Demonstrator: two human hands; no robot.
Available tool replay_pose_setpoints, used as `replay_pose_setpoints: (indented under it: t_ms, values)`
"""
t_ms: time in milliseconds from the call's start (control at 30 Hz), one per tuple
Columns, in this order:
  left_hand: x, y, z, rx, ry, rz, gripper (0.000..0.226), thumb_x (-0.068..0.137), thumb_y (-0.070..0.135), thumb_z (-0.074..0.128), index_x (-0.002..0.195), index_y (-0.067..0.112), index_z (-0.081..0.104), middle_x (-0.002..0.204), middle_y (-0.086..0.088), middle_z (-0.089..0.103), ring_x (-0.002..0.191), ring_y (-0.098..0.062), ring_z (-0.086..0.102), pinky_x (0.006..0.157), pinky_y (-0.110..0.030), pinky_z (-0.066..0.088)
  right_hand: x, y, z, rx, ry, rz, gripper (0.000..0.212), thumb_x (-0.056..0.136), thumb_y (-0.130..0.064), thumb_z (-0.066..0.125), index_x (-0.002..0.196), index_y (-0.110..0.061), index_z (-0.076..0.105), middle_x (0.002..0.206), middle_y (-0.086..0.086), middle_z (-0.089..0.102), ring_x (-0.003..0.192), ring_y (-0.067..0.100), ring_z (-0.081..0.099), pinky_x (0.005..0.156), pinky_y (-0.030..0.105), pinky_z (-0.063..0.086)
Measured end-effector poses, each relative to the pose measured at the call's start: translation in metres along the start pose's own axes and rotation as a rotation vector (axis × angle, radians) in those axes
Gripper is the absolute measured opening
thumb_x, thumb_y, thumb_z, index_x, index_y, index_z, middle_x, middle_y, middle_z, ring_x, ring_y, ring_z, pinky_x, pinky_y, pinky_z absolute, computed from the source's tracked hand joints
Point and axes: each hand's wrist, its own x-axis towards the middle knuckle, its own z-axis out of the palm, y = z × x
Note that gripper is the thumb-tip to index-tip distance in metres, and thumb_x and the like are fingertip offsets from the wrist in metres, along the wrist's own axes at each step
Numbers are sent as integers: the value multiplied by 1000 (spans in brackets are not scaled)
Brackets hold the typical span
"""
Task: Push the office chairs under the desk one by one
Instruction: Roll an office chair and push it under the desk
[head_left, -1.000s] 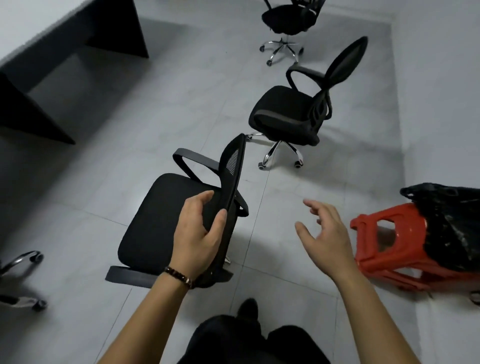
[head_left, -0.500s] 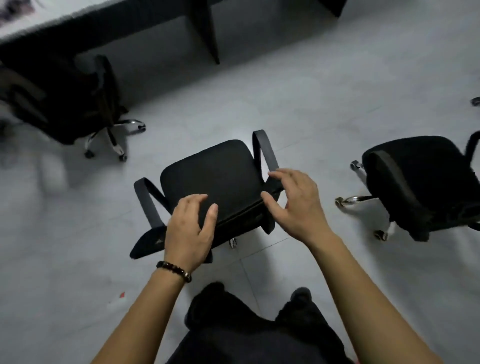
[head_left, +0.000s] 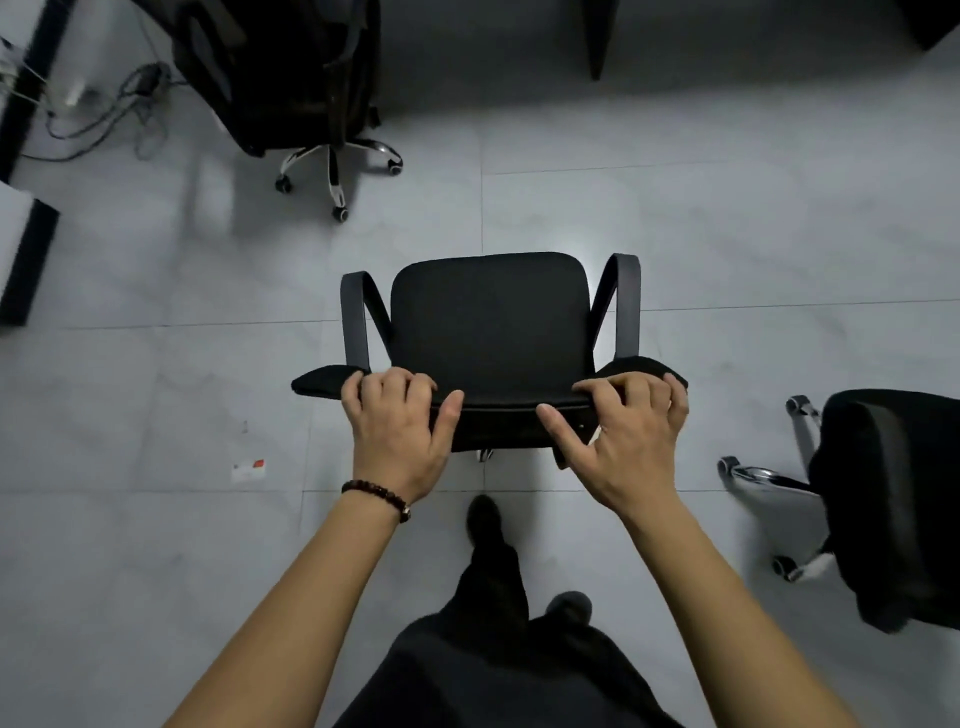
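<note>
A black office chair with two armrests stands on the grey tiled floor right in front of me, its seat facing away. My left hand grips the top edge of its backrest on the left, and my right hand grips the same edge on the right. The dark desk runs along the top of the view, only its underside and a leg showing. A second black office chair sits partly under the desk at the upper left. A third black office chair stands at the right edge.
Loose cables lie on the floor at the upper left beside a white desk edge. A small red and white card lies on the tiles to my left. My dark trouser legs and shoes are just behind the chair.
I have turned the chair so that it faces the desk squarely. My right hand has come onto the backrest, so both hands now hold its top edge. The view has swung towards the desk.
</note>
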Motion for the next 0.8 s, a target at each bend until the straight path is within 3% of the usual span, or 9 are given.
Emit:
replay_pose_setpoints:
  t_ms: [167,333,567,800]
  values:
    - [44,1,4,38,-14,44,60,91,66,22,92,18,58,88,-3,52,88,-25,45,97,-46,28,54,-7,7,-43,34,65,65,78,-83,42,87,-25,69,90,0,51,101,23,46,112,47,22]
    - [129,-6,0,80,-14,109,63,89,70,19,95,18,55,92,-4,51,89,-26,44,95,-45,27,129,-18,15,-125,-29,100,74,77,-88,29,113,-34,65,98,3,55,105,27,45,105,47,26]
    - [212,-19,12,116,-61,86,62,89,68,18,104,19,53,97,-5,52,94,-27,44,101,-48,24,217,-28,42,-59,-63,76,69,77,-89,29,95,-33,65,106,-2,49,116,21,40,115,43,6]
    - [336,-4,13,166,-18,97,63,89,69,17,102,19,52,95,-5,51,93,-27,45,100,-48,26,335,-17,62,-9,1,66,67,80,-87,32,91,-30,64,103,0,48,115,24,41,115,42,1]
